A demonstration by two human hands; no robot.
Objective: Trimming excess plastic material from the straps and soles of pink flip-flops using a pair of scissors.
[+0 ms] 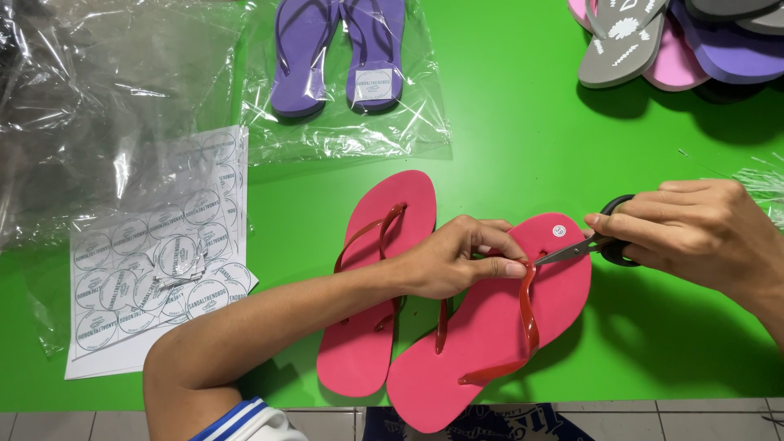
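Left hand (453, 261) pinches sandal strap (529, 314); scissors (592, 245) touching.

Two sandals (457, 310) side by side (centre), sticker sheet (155, 261) left, bagged pair (339, 53) behind, sandal pile (678, 37) far right.

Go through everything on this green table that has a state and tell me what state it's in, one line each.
Scissors: in right hand, tips at the strap.
Right pink sandal: flat, strap pinched by left hand.
Left pink sandal: flat, untouched.
Purple pair: sealed in clear bag, labelled.
Sticker sheet: flat, some stickers gone.
Sandal pile: loose, stacked, unbagged.
Empty bags: crumpled.
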